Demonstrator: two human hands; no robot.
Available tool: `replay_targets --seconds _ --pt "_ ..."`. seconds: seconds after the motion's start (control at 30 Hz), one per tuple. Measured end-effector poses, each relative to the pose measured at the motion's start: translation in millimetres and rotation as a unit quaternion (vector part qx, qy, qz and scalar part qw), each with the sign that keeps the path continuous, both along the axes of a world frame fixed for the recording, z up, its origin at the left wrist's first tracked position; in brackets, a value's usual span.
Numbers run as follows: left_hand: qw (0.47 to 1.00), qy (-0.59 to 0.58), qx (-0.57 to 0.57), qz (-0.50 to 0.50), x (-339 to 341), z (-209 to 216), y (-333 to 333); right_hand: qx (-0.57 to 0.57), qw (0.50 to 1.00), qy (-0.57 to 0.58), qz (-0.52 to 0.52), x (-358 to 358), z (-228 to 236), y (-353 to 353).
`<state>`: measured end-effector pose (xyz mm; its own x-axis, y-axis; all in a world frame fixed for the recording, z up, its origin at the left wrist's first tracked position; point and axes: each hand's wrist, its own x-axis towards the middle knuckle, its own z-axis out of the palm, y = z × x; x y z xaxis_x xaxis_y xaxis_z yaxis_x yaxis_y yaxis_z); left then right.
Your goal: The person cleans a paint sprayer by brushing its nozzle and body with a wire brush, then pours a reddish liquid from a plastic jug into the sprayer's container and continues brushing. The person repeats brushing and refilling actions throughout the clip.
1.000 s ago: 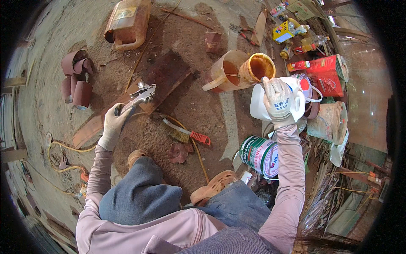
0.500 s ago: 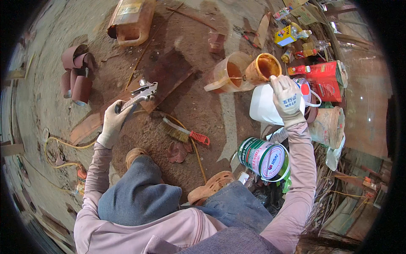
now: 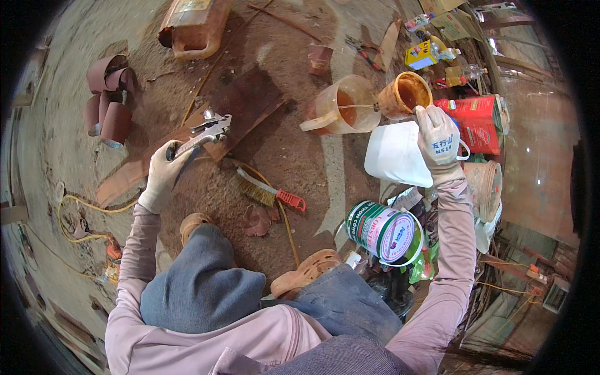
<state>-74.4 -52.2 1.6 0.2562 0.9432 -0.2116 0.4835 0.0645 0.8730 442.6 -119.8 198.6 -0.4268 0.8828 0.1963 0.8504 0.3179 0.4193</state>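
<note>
My left hand [image 3: 161,178], in a white glove, is closed around the handle of a silver metal spray gun [image 3: 211,130], held above a flat reddish-brown board [image 3: 134,170]. On the right, my gloved right hand [image 3: 435,140] grips the near edge of an orange-stained tub [image 3: 390,100]. Its mouth tilts toward me and shows brown-orange liquid or coating inside. Just left of the tub lies or leans a translucent measuring jug [image 3: 344,119] with brownish contents. A white plastic jug [image 3: 394,153] stands beneath my right hand, partly covered by it.
Near my feet are a red-handled wire brush [image 3: 272,194] and a crumpled brown sandpaper piece [image 3: 256,220]. Sandpaper rolls [image 3: 112,103] sit far left; a stained plastic canister [image 3: 199,28] is beyond. Right of my knees stands a green-and-white paint can [image 3: 384,231]. Pliers [image 3: 369,53] and a red can [image 3: 475,122] lie farther off.
My right hand and the tub have shifted slightly right, and the tub's mouth faces me more. The spray gun stays in my left hand, nearly in place.
</note>
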Motion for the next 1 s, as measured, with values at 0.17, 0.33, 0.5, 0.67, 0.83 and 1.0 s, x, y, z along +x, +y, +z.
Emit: replay_targets --seconds 0.17,0.33,0.5,0.67,0.83,1.0 --pt "0.999 -0.026 0.015 0.01 1.7 -1.6 -1.2 -0.005 1.0 -0.021 -0.01 0.4 -0.9 0.3" --pt "0.999 -0.041 -0.011 0.023 -0.4 -5.3 -1.2 -0.009 0.998 -0.06 0.001 3.0 1.0 3.3" --pt "1.0 -0.021 0.001 0.021 -2.9 -9.5 0.2 -0.01 0.997 -0.07 0.004 3.5 1.2 6.1" --pt "1.0 -0.018 0.004 0.019 -1.6 -6.3 0.2 0.0 0.996 -0.084 0.024 -5.9 -0.5 9.3" --pt "0.999 -0.026 0.0 0.019 -1.6 -1.9 -0.6 -0.02 0.993 -0.109 0.026 -20.5 0.6 14.8" --pt "1.0 -0.027 -0.005 0.015 -4.3 -7.6 0.1 -0.031 0.99 -0.132 0.033 -34.7 -1.9 17.7"
